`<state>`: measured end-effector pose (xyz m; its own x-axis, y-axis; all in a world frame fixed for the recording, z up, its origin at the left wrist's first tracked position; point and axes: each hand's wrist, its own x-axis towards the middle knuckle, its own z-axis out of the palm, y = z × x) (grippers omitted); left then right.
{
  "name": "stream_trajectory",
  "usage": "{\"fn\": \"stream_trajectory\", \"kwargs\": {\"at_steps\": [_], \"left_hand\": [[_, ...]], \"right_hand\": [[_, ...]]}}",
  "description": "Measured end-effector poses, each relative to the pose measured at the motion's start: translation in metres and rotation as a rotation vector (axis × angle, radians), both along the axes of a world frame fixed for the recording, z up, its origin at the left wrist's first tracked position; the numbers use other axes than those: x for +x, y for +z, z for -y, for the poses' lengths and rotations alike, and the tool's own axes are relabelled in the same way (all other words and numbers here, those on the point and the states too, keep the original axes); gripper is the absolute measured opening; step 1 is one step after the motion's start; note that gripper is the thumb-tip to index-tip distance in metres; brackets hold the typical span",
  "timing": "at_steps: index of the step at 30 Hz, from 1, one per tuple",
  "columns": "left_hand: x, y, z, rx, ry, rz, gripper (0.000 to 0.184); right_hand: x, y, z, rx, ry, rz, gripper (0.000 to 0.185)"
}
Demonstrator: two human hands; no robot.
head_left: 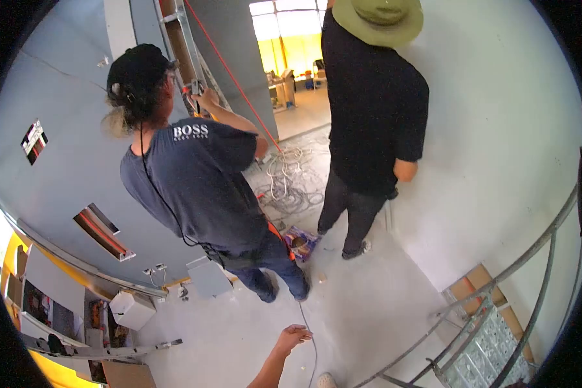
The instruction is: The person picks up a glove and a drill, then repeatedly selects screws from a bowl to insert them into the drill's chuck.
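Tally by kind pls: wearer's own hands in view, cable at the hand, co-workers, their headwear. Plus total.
Wearer's hands: 1, the left hand
Cable: 1, the thin cable at its fingertips
Co-workers: 2, person in the BOSS shirt and person in black
Headwear: 2, black cap and green hat
Total: 6

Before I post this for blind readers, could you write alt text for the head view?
The wearer's left hand is at a thin cable, grip unclear. Beyond, a person in a black cap stands by a ladder; another person in a green hat stands near coiled cables.
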<state>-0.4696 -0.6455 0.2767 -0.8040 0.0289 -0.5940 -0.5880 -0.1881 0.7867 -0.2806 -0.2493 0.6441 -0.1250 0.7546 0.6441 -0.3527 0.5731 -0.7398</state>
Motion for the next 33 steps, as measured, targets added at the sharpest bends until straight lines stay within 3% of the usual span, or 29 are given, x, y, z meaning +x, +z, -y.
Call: {"fn": "stream_trajectory", "kwargs": {"at_steps": [1,2,3,4,5,7,9,11,13,14,15,16,18,19,21,23,25,27,29,30,31,32,33], "left_hand": [[0.007,-0.005,-0.006,-0.049,-0.133,0.006,0.024],[0.015,-0.009,-0.013,-0.042,-0.151,0.024,0.024],[0.025,-0.014,-0.023,-0.066,-0.35,0.033,0.023],[0.037,-0.019,-0.033,-0.083,-0.561,0.044,0.022],[0.048,-0.022,-0.048,-0.066,-0.605,0.074,0.022],[0.076,-0.028,-0.085,-0.328,-1.178,-0.193,0.02],[0.119,-0.044,-0.128,-0.213,-1.342,-0.26,0.022],[0.173,-0.065,-0.177,0.203,-1.42,-0.105,0.024],[0.208,-0.014,-0.235,0.183,-1.633,-0.24,0.023],[0.23,0.001,-0.262,0.199,-1.686,-0.271,0.023],[0.254,0.003,-0.289,0.281,-1.675,-0.323,0.022],[0.274,0.01,-0.312,0.364,-1.662,-0.376,0.021],[0.304,0.03,-0.347,0.502,-1.646,-0.34,0.021],[0.315,0.043,-0.37,0.606,-1.563,-0.301,0.021],[0.341,0.059,-0.423,0.617,-1.567,-0.389,0.029],[0.364,0.102,-0.459,0.698,-1.53,-0.322,0.027],[0.388,0.103,-0.477,0.802,-1.535,-0.275,0.026],[0.407,0.113,-0.494,0.686,-1.676,-0.32,0.023],[0.437,0.122,-0.509,0.668,-1.597,-0.369,0.017],[0.442,0.137,-0.51,0.603,-1.548,-0.338,0.016],[0.423,0.12,-0.503,0.586,-1.55,-0.766,0.016],[0.406,0.134,-0.501,0.257,-1.6,-1.174,0.016],[0.404,0.19,-0.501,0.241,-1.365,-0.447,0.015]], "right_hand": [[-0.008,0.001,0.006,-0.11,-0.066,-0.121,0.018],[-0.01,0.007,0.01,-0.091,0.012,-0.099,0.017],[-0.007,0.009,0.01,-0.072,0.083,-0.072,0.015],[-0.004,-0.002,0.003,0.011,0.12,-0.119,0.014],[0.006,-0.017,-0.013,0.096,0.152,-0.158,0.016],[0.059,-0.032,-0.067,-0.056,1.151,-0.076,0.062],[0.038,-0.024,-0.042,0.005,1.097,-0.052,0.071],[0.038,-0.032,-0.01,0.167,0.142,0.199,0.071],[0.098,-0.066,-0.031,0.273,0.021,0.418,0.068],[0.109,-0.097,-0.046,0.386,0.012,0.279,0.058],[0.139,-0.093,-0.058,0.502,0.192,0.627,0.046],[0.154,-0.099,-0.066,0.438,0.335,0.812,0.037],[0.17,-0.097,-0.069,0.179,0.524,1.231,0.044],[0.197,-0.11,-0.085,0.341,0.534,1.396,0.046],[0.264,-0.141,-0.132,0.295,0.448,1.537,0.042],[0.312,-0.131,-0.16,0.155,0.421,1.499,0.037],[0.346,-0.13,-0.171,0.111,0.359,1.447,0.027],[0.378,-0.131,-0.182,0.04,0.286,1.375,0.022],[0.411,-0.111,-0.2,0.033,0.218,1.293,0.017],[0.428,-0.096,-0.212,-0.003,0.18,1.113,0.016],[0.435,-0.076,-0.207,-0.024,0.132,0.933,0.014],[0.454,-0.053,-0.217,0.064,0.048,0.787,0.014],[0.474,-0.024,-0.224,0.169,-0.032,0.657,0.014]]}}
